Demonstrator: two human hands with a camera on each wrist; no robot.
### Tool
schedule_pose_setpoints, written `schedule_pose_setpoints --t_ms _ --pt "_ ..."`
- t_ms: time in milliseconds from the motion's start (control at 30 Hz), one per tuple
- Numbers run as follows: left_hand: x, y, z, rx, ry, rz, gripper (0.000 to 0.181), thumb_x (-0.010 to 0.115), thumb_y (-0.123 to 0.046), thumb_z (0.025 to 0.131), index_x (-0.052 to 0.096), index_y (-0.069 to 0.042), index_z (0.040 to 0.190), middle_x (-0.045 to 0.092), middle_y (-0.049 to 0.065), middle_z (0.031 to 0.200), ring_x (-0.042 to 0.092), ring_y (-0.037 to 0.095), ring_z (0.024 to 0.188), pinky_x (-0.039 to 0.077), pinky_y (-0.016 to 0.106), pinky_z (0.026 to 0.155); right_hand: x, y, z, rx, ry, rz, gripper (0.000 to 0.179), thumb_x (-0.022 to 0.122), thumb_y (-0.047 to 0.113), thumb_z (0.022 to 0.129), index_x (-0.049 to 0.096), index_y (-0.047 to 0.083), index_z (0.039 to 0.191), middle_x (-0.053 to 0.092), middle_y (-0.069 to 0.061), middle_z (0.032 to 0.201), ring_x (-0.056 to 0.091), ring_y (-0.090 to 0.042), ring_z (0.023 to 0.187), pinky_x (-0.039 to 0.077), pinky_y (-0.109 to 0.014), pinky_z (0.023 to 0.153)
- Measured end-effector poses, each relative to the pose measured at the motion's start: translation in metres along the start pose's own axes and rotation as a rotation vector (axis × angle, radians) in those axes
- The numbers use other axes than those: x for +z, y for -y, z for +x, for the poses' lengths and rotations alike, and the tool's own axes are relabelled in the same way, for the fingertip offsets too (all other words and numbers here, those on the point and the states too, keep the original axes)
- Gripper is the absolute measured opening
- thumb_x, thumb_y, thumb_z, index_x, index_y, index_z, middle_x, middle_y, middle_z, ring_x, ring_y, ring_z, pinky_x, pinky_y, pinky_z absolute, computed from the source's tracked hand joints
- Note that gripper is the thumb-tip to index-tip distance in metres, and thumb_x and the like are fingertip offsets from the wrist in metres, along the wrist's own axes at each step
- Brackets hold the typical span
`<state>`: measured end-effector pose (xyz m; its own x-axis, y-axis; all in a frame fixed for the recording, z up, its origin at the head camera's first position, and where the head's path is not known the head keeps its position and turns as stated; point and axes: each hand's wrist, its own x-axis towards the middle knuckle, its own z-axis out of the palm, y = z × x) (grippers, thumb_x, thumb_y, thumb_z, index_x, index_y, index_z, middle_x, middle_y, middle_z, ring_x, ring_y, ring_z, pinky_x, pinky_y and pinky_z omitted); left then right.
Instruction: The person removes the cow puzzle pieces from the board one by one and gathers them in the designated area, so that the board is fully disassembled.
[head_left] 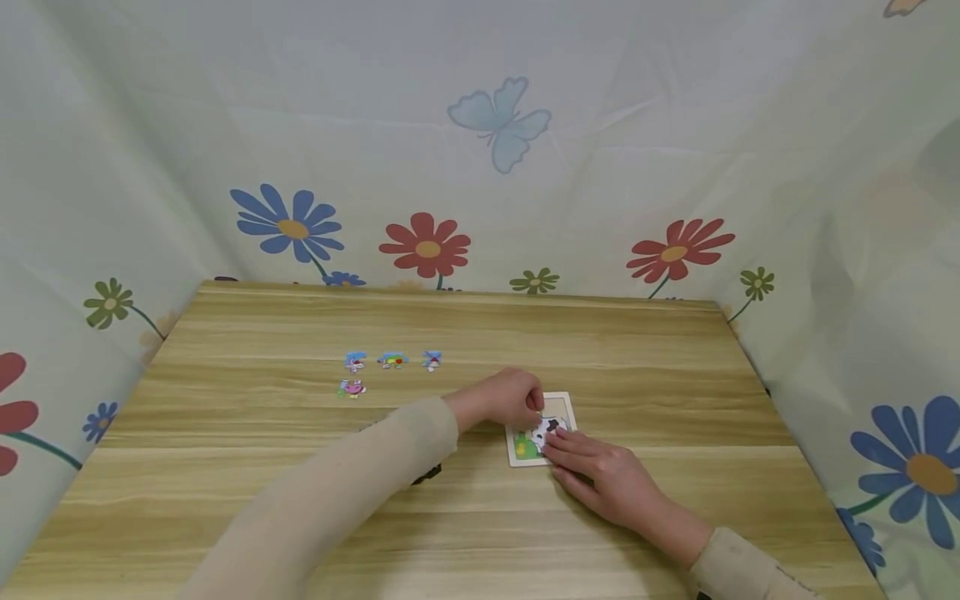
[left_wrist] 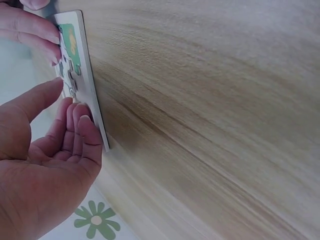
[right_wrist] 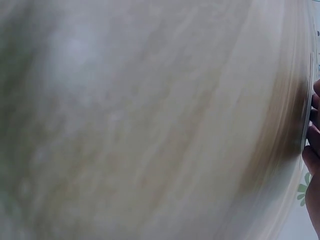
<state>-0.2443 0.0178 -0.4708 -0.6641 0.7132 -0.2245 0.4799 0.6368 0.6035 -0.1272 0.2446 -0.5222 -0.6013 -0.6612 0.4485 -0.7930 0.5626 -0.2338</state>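
A small jigsaw board (head_left: 522,460) with a pale frame lies on the table, showing a black-and-white cow-like picture on green. My left hand (head_left: 508,398) reaches over its upper left part with fingers curled. In the left wrist view its thumb and fingertips pinch at a puzzle piece (left_wrist: 71,89) on the board; the piece is partly hidden. My right hand (head_left: 611,482) rests on the lower right of the board with fingers extended, their tips touching the picture. In the right wrist view only the edge of the right hand (right_wrist: 313,142) shows.
Several loose puzzle pieces lie to the left on the wooden table (head_left: 660,367), among them a pink-faced piece (head_left: 354,388), a blue piece (head_left: 431,360) and a multicoloured piece (head_left: 393,360). A flowered curtain (head_left: 585,183) hangs behind the table and along its sides.
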Motion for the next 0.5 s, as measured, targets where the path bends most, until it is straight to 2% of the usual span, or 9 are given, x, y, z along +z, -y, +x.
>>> schedule_pose_setpoints --t_ms 500 --pt "-0.0026 -0.0037 -0.0034 -0.061 -0.029 -0.089 0.008 0.078 -0.015 0.097 0.071 -0.011 0.098 0.066 -0.002 0.089 0.059 0.011 0.081 0.049 0.025 0.079 -0.0004 0.0003 0.0021 0.007 -0.001 0.025 0.038 0.085 0.016 0.09 0.079 0.009 0.127 0.075 -0.007 0.133 0.072 -0.029 0.121 0.06 -0.047 0.095"
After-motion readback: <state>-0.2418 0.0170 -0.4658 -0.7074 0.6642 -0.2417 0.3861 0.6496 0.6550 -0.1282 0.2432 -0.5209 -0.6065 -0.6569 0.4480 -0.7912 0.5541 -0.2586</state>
